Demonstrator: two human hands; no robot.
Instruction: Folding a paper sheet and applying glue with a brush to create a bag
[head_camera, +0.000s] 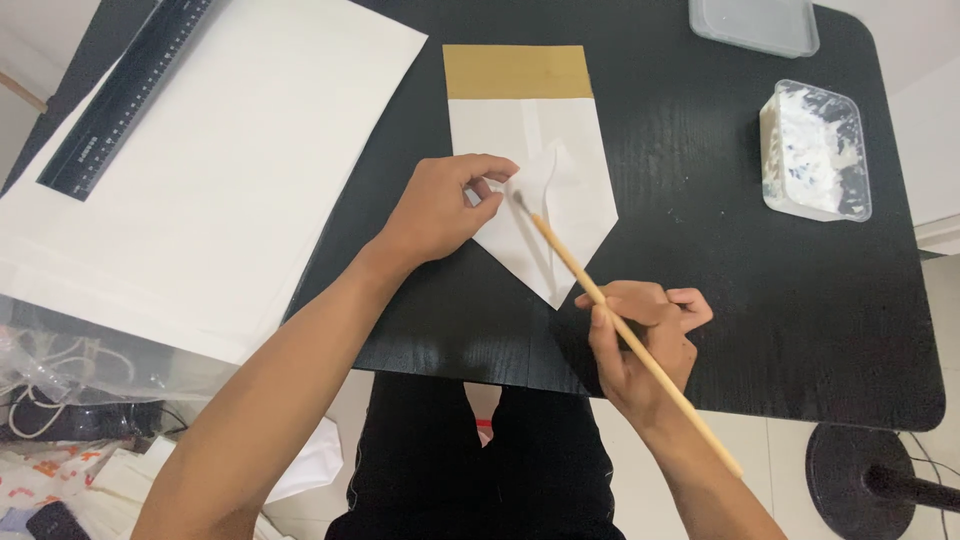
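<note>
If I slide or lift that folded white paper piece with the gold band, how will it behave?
The folded white paper piece with the gold band probably is light and floppy: the left hand pinches up one thin flap easily. It likely slides freely on the smooth black table. Its creased point may sag if lifted by one edge, especially where the wooden-handled brush wets it.

A white paper piece (540, 190) with a gold band along its far end lies flat on the black table, its near end folded to a point, one flap lifted. A thin wooden brush (620, 325) slants across it, bristle tip touching the raised flap.
</note>
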